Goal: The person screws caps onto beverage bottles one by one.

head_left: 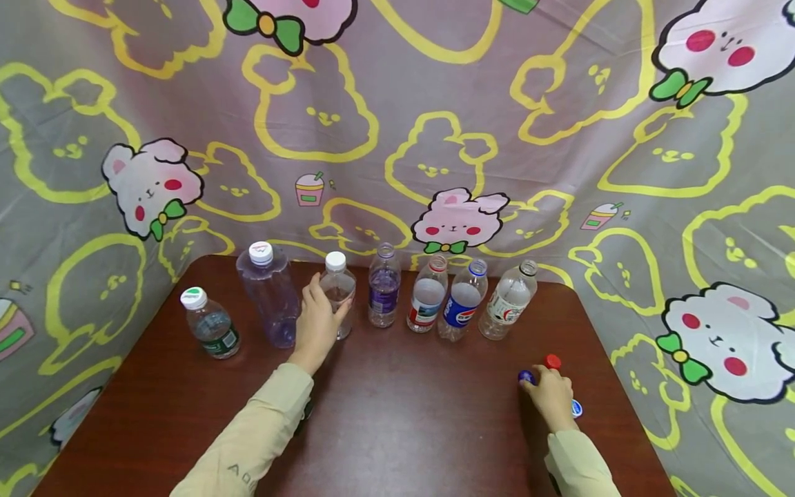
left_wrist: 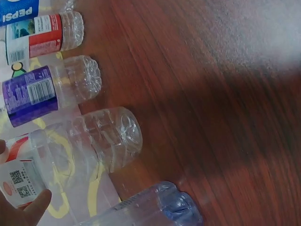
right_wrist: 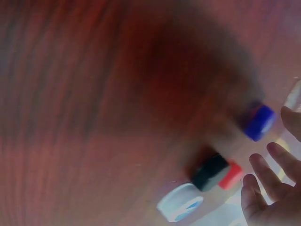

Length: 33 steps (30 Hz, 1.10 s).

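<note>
Now, clear bottle [head_left: 339, 284] in clamped left grip [head_left: 317, 322], blue cap [right_wrist: 260, 123] beside spread right grip [head_left: 552, 395].

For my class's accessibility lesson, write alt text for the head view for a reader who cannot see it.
A person's left hand grips a white-capped clear bottle, third from left of seven on a brown table, while their right hand is among loose caps. The four rightmost bottles are uncapped; a cartoon-patterned cloth hangs behind.
</note>
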Each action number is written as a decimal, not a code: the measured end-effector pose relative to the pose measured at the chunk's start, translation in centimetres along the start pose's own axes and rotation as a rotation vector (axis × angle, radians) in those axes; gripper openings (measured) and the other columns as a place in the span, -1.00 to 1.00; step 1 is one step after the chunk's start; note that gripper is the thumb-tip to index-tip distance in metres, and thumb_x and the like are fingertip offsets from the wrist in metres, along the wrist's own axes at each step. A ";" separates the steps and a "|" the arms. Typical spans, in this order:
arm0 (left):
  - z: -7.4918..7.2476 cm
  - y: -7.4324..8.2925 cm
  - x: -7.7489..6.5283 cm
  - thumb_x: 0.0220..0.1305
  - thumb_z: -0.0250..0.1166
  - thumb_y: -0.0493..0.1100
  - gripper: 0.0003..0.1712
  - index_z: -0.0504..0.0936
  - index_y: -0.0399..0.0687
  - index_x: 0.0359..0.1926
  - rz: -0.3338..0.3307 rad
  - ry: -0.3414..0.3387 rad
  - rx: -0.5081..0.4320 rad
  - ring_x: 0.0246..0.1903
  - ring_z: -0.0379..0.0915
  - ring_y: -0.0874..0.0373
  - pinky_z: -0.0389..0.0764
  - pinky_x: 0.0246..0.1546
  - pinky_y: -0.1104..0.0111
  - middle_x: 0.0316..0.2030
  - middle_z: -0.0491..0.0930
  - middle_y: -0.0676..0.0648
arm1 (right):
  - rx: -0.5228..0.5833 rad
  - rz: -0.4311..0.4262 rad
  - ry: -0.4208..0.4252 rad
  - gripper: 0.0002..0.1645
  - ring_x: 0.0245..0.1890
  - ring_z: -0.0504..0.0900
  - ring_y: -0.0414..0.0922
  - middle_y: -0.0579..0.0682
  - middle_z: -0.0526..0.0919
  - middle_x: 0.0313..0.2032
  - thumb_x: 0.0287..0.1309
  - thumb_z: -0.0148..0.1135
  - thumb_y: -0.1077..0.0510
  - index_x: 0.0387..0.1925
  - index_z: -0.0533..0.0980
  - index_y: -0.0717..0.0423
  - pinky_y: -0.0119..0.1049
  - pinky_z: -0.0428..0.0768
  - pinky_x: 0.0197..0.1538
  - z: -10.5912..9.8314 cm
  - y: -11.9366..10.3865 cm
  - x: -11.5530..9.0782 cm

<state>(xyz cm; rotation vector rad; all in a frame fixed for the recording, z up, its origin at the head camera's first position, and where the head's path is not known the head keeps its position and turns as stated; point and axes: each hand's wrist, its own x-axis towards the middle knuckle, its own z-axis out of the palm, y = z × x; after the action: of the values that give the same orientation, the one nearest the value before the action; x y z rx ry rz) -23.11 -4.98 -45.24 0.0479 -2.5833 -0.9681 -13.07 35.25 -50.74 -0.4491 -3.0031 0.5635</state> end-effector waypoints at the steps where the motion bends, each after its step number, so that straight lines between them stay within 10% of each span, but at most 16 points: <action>1: 0.0 -0.1 0.1 0.16 0.36 -0.01 -0.09 0.10 -0.34 0.34 -0.003 -0.002 0.002 0.07 0.42 -0.34 0.56 -0.16 -0.10 0.11 0.33 -0.44 | -0.002 0.003 -0.008 -0.50 -0.17 0.44 0.43 0.50 0.55 -0.07 0.05 0.29 0.12 -0.04 0.51 0.40 0.19 0.38 -0.10 0.0 0.1 -0.1; 33: -0.1 0.0 -1.3 0.12 0.39 0.01 0.11 -0.11 -0.29 0.45 -0.033 0.039 -0.048 0.25 0.20 -0.34 0.50 -0.05 -0.17 0.32 0.11 -0.40 | 0.054 0.049 0.005 -0.54 -0.24 0.48 0.36 0.45 0.60 -0.21 0.05 0.27 0.11 -0.19 0.52 0.48 0.13 0.43 -0.13 0.6 0.9 0.3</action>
<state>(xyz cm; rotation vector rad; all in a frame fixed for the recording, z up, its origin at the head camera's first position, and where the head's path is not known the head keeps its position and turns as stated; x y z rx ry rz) -21.89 -4.85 -45.54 0.0954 -2.5296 -1.0306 -13.18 35.94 -51.67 -0.5207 -2.9709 0.6437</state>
